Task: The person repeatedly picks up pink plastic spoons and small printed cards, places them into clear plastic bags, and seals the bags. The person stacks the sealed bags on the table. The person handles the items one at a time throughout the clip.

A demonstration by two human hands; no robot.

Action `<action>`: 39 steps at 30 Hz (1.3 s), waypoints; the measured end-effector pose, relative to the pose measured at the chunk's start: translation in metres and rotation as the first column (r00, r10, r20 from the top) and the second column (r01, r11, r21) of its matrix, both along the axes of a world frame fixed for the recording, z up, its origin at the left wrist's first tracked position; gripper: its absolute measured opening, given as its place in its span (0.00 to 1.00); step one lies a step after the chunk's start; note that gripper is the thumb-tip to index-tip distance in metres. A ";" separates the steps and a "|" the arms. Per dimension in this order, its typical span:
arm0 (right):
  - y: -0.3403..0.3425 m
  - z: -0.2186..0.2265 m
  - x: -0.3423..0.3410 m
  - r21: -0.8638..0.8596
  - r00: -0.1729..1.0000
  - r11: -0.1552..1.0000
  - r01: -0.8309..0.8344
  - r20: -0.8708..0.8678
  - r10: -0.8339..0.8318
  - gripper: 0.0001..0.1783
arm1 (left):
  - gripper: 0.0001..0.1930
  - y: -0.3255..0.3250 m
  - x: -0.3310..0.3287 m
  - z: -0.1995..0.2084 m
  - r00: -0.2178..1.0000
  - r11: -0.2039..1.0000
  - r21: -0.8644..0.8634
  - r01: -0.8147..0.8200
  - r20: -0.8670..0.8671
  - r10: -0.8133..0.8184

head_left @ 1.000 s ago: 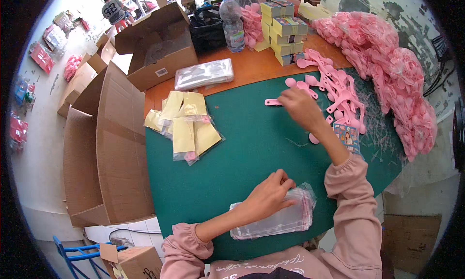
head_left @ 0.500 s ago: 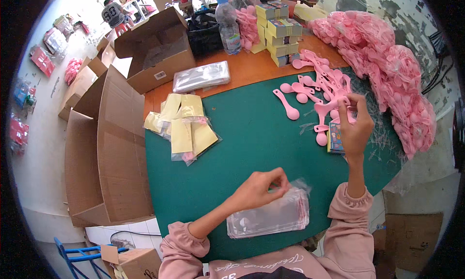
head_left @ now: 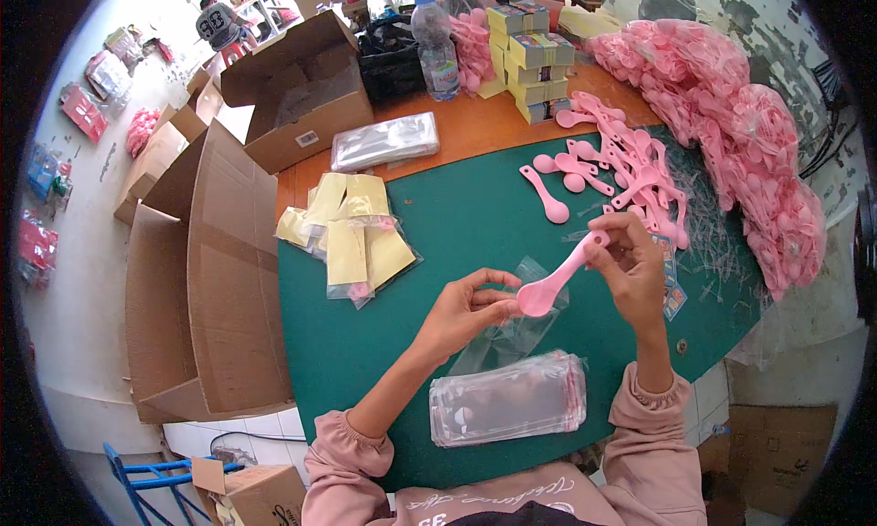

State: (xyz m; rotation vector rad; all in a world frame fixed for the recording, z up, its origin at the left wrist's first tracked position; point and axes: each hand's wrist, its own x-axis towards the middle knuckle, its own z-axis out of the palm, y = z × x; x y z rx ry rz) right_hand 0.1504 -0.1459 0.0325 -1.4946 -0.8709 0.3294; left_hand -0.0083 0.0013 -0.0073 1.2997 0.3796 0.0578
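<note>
My right hand (head_left: 630, 268) pinches a pink plastic spoon (head_left: 553, 287) by the end of its handle, its bowl slanting down to the left. My left hand (head_left: 468, 314) has its fingers closed on a thin clear plastic bag (head_left: 504, 343), right beside the spoon's bowl. The bag spreads behind and below the spoon; its mouth is hard to make out. Just below lies a stack of clear bags (head_left: 507, 403) on the green table mat (head_left: 438, 234). Beyond my right hand is a heap of pink spoons (head_left: 630, 174). Small printed cards (head_left: 674, 293) show partly behind that hand.
Filled bags with yellow cards (head_left: 347, 252) lie at left. Behind them are a clear-wrapped pack (head_left: 384, 142), a water bottle (head_left: 435, 51) and stacked card bundles (head_left: 534, 65). Open cardboard boxes (head_left: 233, 279) flank the left edge. Big sacks of pink spoons (head_left: 731, 115) line the right.
My right hand has come from the heap toward the middle, bringing a spoon. My left hand has risen from the bag stack with a clear bag and now meets the spoon's bowl.
</note>
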 end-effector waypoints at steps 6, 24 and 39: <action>0.009 -0.010 -0.016 -0.133 0.990 0.985 -0.107 -0.102 0.094 0.15 | 0.16 -0.010 0.004 -0.003 0.996 0.999 0.017 -0.049 0.080 0.048; -0.028 0.011 0.041 -0.094 0.965 0.961 -0.262 -0.013 0.262 0.30 | 0.17 0.002 -0.002 0.010 0.995 0.990 0.139 -0.005 0.100 -0.009; -0.069 -0.019 0.071 -0.454 0.650 0.501 0.737 0.679 -0.340 0.09 | 0.16 0.001 0.003 0.007 0.997 0.988 0.145 0.050 0.050 -0.058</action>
